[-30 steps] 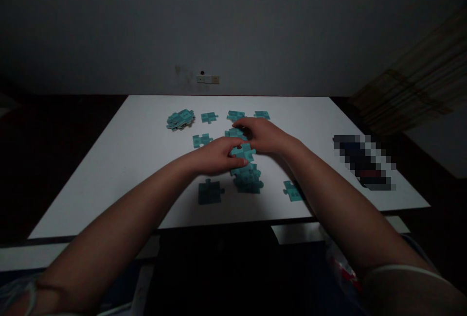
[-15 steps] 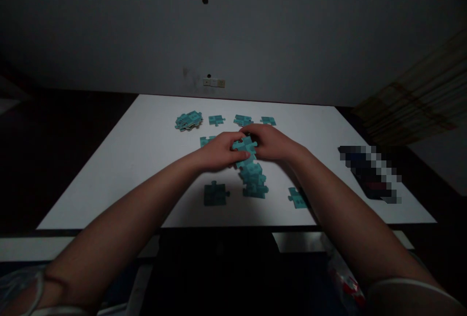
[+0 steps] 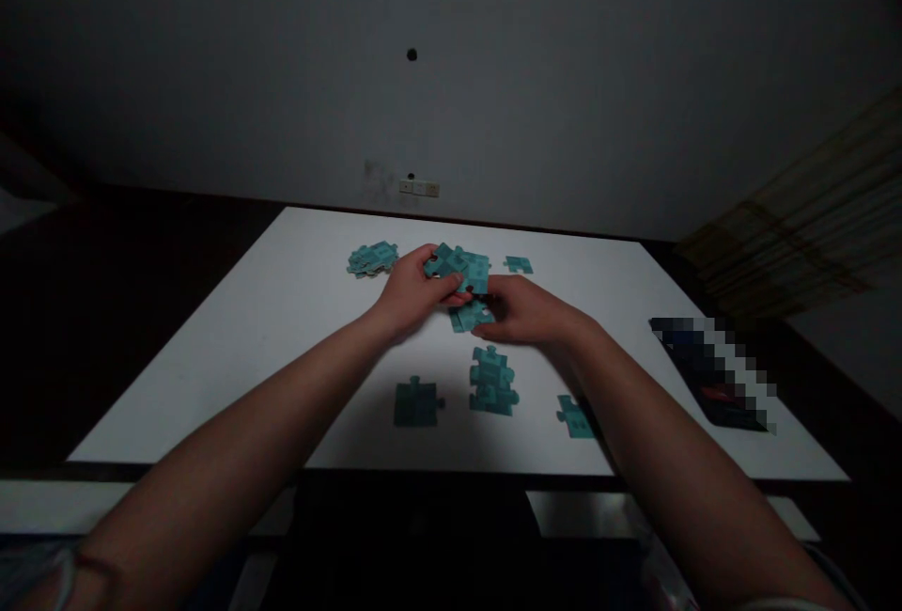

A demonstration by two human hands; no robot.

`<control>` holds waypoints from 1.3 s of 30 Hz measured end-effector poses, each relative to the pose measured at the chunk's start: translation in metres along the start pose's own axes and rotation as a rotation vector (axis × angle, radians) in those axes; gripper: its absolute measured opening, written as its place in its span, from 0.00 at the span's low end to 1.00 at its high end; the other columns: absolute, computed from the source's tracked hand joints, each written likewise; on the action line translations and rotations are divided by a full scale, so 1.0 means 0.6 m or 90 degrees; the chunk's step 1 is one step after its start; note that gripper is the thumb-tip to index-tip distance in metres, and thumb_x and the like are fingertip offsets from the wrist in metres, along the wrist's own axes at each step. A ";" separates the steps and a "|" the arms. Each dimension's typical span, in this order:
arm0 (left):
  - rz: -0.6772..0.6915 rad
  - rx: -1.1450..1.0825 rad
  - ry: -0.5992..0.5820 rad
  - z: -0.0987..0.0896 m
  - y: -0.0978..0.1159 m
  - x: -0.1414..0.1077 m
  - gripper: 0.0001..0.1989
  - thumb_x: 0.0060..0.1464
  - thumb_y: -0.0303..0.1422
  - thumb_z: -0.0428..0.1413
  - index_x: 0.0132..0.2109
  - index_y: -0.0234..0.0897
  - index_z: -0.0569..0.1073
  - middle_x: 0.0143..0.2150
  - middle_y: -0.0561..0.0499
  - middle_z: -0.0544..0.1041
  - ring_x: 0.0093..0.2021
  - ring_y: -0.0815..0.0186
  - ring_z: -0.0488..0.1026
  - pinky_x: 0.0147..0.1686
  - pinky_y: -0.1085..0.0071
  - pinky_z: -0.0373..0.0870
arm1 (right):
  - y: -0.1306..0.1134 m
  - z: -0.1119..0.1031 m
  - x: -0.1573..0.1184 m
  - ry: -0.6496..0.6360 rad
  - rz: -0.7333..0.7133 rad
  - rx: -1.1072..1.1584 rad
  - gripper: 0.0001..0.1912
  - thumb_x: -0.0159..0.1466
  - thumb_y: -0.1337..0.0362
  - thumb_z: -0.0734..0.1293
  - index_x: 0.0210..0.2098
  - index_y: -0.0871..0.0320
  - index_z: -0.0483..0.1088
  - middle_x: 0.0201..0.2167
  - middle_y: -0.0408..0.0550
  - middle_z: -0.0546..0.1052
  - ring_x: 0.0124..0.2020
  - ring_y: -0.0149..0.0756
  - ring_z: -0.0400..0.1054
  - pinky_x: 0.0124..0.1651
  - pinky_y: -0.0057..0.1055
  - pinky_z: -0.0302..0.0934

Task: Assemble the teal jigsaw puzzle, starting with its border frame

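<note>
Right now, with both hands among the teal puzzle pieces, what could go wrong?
1. The bare left hand holds teal interlocking jigsaw pieces that look overlapped; one might slip out.
2. The right forearm partly hides the teal knobbed piece near the front edge; an arm sweep could drag it.
3. The teal jigsaw heap sits close beside that left hand and could get nudged.

Dim grey wall [image 3: 564, 122] behind white table [image 3: 268, 338]

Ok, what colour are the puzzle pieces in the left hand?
The puzzle pieces in the left hand are teal with darker patches, clearest in the head view.
</note>
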State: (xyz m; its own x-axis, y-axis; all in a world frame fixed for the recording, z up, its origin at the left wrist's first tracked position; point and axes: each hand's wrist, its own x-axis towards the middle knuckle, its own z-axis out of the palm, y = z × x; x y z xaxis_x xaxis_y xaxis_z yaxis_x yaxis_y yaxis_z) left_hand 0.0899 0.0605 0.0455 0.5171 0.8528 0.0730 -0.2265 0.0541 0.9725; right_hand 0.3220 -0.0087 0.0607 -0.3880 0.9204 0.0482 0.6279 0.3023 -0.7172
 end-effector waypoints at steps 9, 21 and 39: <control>-0.013 0.035 0.032 -0.002 -0.014 0.006 0.15 0.60 0.28 0.74 0.47 0.38 0.76 0.38 0.50 0.86 0.35 0.62 0.88 0.39 0.65 0.88 | 0.014 0.016 0.026 0.232 -0.002 0.220 0.21 0.66 0.46 0.80 0.52 0.49 0.82 0.42 0.49 0.87 0.41 0.47 0.80 0.46 0.43 0.73; 0.099 0.371 -0.030 -0.015 -0.001 -0.004 0.04 0.69 0.34 0.63 0.44 0.39 0.79 0.41 0.48 0.86 0.42 0.58 0.83 0.47 0.61 0.80 | 0.090 0.017 0.071 0.487 0.096 0.120 0.08 0.63 0.55 0.75 0.38 0.50 0.77 0.36 0.48 0.85 0.38 0.47 0.80 0.48 0.46 0.73; 0.121 0.560 -0.438 0.016 0.004 -0.050 0.34 0.53 0.31 0.73 0.66 0.43 0.74 0.64 0.40 0.83 0.61 0.49 0.82 0.62 0.53 0.77 | 0.057 0.004 0.052 0.265 0.085 -0.341 0.20 0.77 0.61 0.62 0.59 0.58 0.83 0.61 0.61 0.85 0.63 0.63 0.69 0.65 0.55 0.60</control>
State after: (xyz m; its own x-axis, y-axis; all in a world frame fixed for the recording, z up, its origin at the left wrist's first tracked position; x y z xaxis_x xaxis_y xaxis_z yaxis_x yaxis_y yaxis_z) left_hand 0.0819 0.0301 0.0477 0.9420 0.3264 0.0783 0.1688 -0.6621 0.7302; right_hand 0.3297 0.0298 0.0357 -0.0593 0.9445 0.3231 0.9407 0.1612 -0.2986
